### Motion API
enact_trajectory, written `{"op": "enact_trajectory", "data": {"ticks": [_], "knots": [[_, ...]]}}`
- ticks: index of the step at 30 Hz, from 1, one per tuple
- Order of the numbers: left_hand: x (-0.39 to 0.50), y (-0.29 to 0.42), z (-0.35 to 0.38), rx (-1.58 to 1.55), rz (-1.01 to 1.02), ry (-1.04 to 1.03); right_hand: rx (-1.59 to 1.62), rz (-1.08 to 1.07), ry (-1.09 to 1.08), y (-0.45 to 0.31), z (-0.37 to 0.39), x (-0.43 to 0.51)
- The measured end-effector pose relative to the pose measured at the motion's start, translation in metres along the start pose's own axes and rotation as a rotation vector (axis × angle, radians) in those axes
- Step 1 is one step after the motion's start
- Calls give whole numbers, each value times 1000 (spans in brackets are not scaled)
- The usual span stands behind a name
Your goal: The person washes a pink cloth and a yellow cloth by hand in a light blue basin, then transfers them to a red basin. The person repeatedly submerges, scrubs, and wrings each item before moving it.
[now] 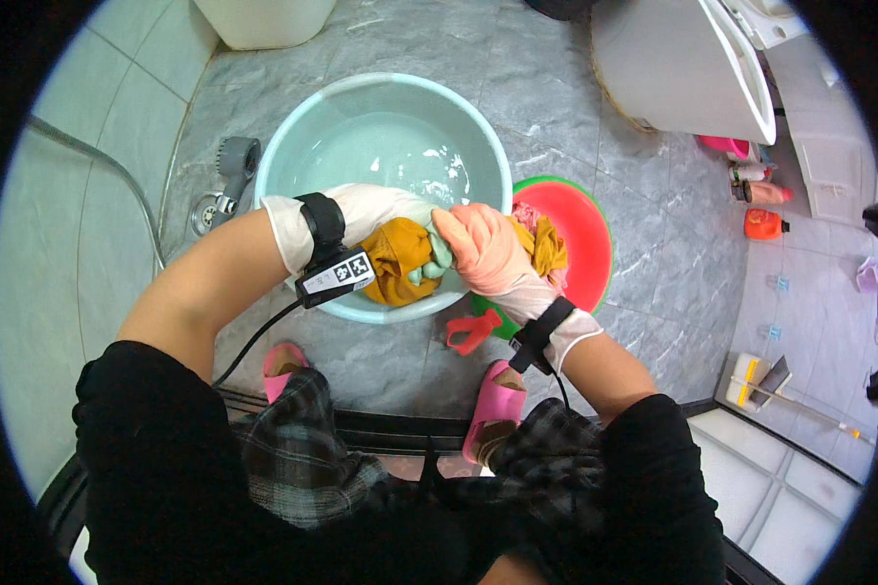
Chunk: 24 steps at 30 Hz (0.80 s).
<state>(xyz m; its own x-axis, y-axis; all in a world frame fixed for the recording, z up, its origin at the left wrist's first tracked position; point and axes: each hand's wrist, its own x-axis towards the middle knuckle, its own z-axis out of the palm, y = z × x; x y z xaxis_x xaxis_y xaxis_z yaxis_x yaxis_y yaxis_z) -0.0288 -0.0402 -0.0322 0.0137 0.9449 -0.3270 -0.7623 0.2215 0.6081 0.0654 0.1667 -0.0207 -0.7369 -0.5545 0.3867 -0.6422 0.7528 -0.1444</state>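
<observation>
My left hand (pixel 433 252), in a rubber glove with green fingers and a pale cuff, grips a bunched mustard-yellow cloth (pixel 399 256) over the near rim of a light blue basin (pixel 314 95). Close against it, my right hand (pixel 483 245) is curled in a peach-coloured glove with a pale cuff. Mustard cloth also shows beyond the right hand, over a red basin with a green rim (pixel 589 241); its link through the fist is hidden. A pink cloth (pixel 527 216) is partly visible in the red basin. Water fills the lower part of the blue basin.
A shower head (pixel 240 157) lies beside the floor drain (pixel 205 213), with a hose (pixel 121 172) along the left wall. Close to my feet is a red plastic looped object (pixel 472 333). White fixtures (pixel 680 66) and several bottles (pixel 764 225) stand at right.
</observation>
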Motion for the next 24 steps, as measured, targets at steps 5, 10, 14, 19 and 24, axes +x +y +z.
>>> {"op": "enact_trajectory", "data": {"ticks": [5, 10, 14, 19, 24], "knots": [[26, 16, 26, 757, -452, 383, -113, 139, -352, 7, -1, 9], [42, 18, 42, 1109, -356, 543, 31, 379, -589, 17, 11, 11], [40, 5, 41, 1401, -105, 595, 277, 597, -640, 19, 12, 11], [30, 2, 33, 1105, 167, 667, 597, 860, -597, 22, 11, 19], [38, 14, 24, 1388, 233, 602, 913, 936, -475, 28, 13, 24]]}}
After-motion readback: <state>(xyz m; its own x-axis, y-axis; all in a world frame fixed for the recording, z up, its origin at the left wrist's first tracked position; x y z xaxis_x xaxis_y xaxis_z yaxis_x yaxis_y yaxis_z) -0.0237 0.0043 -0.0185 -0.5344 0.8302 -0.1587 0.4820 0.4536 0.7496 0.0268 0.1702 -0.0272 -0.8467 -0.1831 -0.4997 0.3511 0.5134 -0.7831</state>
